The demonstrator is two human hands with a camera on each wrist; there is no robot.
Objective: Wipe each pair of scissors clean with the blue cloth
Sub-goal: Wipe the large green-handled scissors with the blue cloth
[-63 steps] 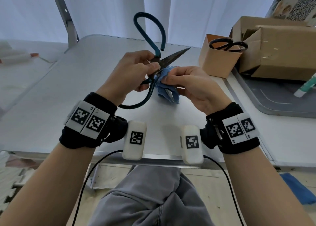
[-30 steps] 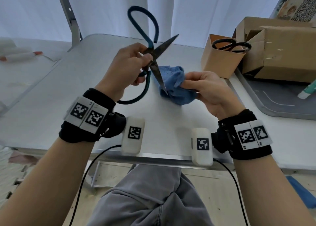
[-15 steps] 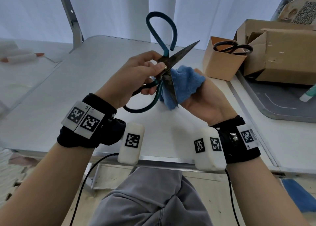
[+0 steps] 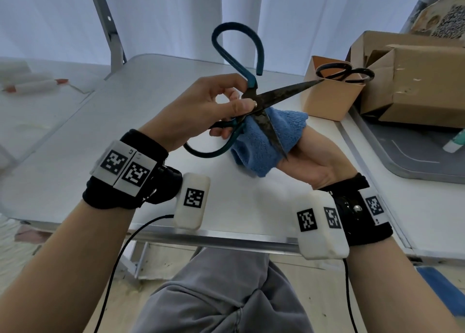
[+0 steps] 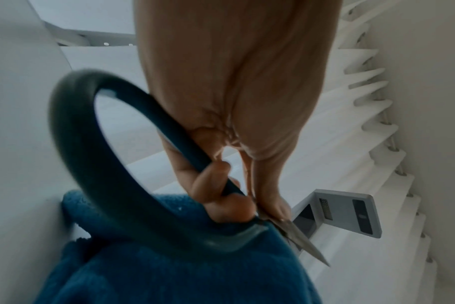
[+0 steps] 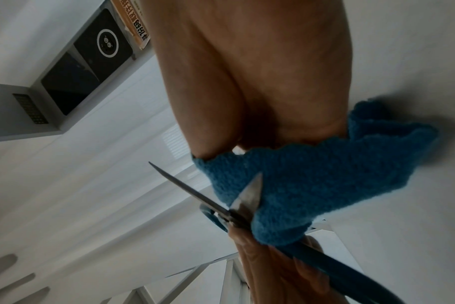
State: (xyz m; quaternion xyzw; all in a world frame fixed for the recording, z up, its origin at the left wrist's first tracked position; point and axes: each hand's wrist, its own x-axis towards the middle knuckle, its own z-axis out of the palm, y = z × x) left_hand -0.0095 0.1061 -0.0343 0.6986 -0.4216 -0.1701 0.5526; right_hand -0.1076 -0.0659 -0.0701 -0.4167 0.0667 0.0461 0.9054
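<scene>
Large scissors (image 4: 281, 92) with teal loop handles and dark, stained blades are held above the table, blades spread apart. My left hand (image 4: 236, 111) pinches them at the pivot, and its fingers (image 5: 221, 205) curl round the lower handle (image 5: 112, 164). The blue cloth (image 4: 266, 136) is draped over my right hand (image 4: 309, 161), which lies palm up beneath it. The lower blade lies across the cloth (image 6: 325, 185), while the upper blade points up and right. The cloth hides my right fingertips.
A small cardboard box (image 4: 327, 101) at the back right holds black-handled scissors (image 4: 344, 73). Behind it stands a bigger cardboard box (image 4: 415, 81) on a grey tray (image 4: 415, 161). White tubes (image 4: 32, 86) lie far left. The white table (image 4: 100, 143) spreads below my hands.
My right hand has turned palm up and brought the cloth under the lower blade. The scissors have tilted so that the upper blade points more to the right.
</scene>
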